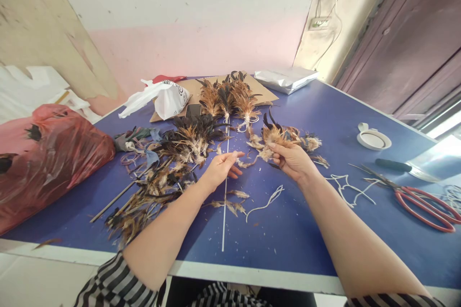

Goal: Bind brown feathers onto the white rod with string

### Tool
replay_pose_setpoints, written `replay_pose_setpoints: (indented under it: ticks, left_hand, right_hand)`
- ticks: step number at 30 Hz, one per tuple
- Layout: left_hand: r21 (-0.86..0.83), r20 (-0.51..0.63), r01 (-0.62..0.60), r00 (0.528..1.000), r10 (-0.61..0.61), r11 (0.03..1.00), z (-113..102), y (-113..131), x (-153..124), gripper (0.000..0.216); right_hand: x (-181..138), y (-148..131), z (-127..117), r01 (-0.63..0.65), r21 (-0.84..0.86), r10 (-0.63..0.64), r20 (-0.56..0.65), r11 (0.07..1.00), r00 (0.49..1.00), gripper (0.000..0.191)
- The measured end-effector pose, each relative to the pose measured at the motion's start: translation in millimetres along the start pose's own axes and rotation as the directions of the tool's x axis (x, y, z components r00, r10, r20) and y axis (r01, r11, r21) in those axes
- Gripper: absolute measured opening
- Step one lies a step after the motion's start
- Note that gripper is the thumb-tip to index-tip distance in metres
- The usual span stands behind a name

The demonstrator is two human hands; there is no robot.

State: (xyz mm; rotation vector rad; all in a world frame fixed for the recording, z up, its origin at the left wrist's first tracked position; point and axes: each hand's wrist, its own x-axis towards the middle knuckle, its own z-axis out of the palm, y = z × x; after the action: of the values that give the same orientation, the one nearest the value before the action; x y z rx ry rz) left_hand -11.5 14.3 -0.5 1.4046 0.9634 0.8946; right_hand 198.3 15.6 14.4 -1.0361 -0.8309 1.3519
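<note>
Sitting left of the left hand (pixel 220 169) was a feather pile (pixel 169 168); that hand's fingers were loosely open, pinching nothing I could see. The right hand (pixel 293 160) gripped a feather bunch (pixel 275 136), scissors (pixel 421 199) further right.

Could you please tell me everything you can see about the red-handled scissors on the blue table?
The red-handled scissors lie flat on the blue table, far to the person's right and beyond the right hand, which does not touch them. They have two large red loop handles, seemingly plastic-coated, and thin metal blades pointing left towards the white string. The blades look closed or nearly so. A green-handled knife lies just behind them. Nothing holds them.
</note>
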Motion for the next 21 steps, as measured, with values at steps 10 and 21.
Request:
replay_pose_setpoints:
  ticks: [10, 21]
  left_hand:
    - [0.187, -0.224, -0.193, 0.946, 0.233, 0.963, 3, 1, -3, 0.027]
    - [0.141, 0.114, -0.216, 0.973, 0.201, 0.966, 19, 4, -12, 0.031]
  right_hand:
    - [-6, 7, 10, 0.058, -0.194, -0.036, 0.113, 0.979, 0.993, 0.03]
    - [-21, 15, 30, 0.168, -0.421, -0.05, 0.277, 0.892, 0.96, 0.025]
